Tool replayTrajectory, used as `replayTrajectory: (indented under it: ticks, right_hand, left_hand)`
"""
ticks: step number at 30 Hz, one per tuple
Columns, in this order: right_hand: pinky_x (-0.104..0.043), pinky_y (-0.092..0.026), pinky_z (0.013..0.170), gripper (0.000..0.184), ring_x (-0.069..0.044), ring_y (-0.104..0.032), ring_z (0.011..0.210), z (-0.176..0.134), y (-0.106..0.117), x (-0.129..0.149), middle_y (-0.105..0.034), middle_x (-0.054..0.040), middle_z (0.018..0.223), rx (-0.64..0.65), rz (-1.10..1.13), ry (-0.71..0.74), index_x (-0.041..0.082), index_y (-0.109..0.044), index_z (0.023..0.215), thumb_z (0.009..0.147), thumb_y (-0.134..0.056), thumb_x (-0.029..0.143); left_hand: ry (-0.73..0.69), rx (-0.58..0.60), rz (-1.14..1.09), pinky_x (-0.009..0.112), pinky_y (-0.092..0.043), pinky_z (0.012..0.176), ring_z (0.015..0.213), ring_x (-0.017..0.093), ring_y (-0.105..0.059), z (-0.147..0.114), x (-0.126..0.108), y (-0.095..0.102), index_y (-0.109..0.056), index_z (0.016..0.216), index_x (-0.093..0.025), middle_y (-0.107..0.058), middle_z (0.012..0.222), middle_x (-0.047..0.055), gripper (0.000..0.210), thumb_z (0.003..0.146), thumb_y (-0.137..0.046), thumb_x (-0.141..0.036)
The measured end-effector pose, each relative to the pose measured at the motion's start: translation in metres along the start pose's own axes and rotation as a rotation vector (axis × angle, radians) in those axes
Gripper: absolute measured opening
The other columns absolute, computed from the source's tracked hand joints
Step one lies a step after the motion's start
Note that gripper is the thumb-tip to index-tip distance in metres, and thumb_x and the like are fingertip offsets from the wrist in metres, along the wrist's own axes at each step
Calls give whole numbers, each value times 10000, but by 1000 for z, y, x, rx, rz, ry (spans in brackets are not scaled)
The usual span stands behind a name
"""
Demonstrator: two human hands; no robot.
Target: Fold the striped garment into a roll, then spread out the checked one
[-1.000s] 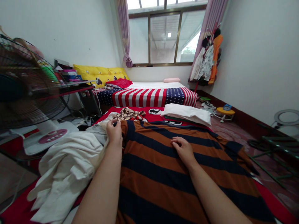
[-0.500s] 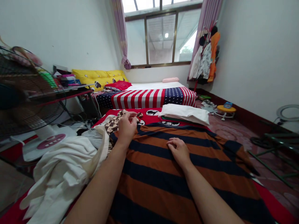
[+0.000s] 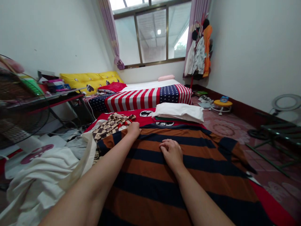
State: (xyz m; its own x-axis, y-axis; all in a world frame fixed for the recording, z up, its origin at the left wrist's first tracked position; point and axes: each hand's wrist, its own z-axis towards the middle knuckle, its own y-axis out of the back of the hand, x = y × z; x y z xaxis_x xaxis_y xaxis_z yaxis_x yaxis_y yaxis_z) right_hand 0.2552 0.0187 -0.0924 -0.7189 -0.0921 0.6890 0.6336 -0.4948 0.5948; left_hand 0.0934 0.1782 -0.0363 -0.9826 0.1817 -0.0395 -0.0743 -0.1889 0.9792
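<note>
The left hand has moved from the near corner to the far edge of the orange-and-navy striped shirt spread on the bed, fingers curled pinching it; the right hand presses flat mid-shirt, steadying.

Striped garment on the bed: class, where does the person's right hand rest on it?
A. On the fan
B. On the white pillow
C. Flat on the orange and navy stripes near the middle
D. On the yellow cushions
C: the right hand lies on the striped garment, apart from the white pillow.
</note>
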Motion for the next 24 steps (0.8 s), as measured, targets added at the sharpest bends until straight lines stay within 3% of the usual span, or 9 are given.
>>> replayTrajectory:
  ticks: [5,9,16,18,21,24]
  right_hand:
    - [-362,-392,909,184,-222,-564,980,-1,1,1,-686,-16,980,0,3,-13,252,-714,716,776,-566,162]
    - [-369,-392,906,180,-223,-563,968,-1,0,0,-684,-15,977,3,15,-14,255,-712,713,775,-569,165]
    - [-378,-374,918,166,-224,-554,987,-1,0,1,-673,-17,985,8,-4,5,264,-709,713,767,-584,169]
    - [-379,-362,929,153,-221,-550,999,-1,0,1,-667,-13,993,25,-12,29,268,-711,721,758,-599,172]
    - [-375,-355,930,157,-216,-548,1009,-1,0,2,-667,-10,996,27,-18,31,267,-713,728,763,-596,169]
    - [-372,-357,924,167,-216,-550,1007,-1,0,2,-672,-11,991,25,-24,26,264,-712,716,771,-587,167]
  left_hand:
    - [-8,-39,8,351,-513,811,948,290,-659,2,1,-1,-729,933,-169,-702,961,156,242,790,-534,-170]
    - [-6,-120,-4,344,-489,860,975,275,-645,10,7,3,-719,967,-156,-696,979,155,304,846,-443,-196]
    - [9,-149,-58,323,-490,811,922,259,-652,14,10,-10,-700,915,-169,-697,912,130,257,834,-457,-161]
    - [-2,-164,-83,337,-485,818,938,262,-644,8,6,-13,-667,992,-161,-685,943,136,267,843,-446,-150]
    - [-89,-178,-137,348,-474,857,988,251,-621,-6,-6,-15,-607,1105,-146,-651,1045,140,290,886,-426,-206]
    - [-294,-109,-197,294,-445,931,1057,201,-596,-23,-19,-21,-635,1082,-188,-633,1137,97,295,921,-424,-319]
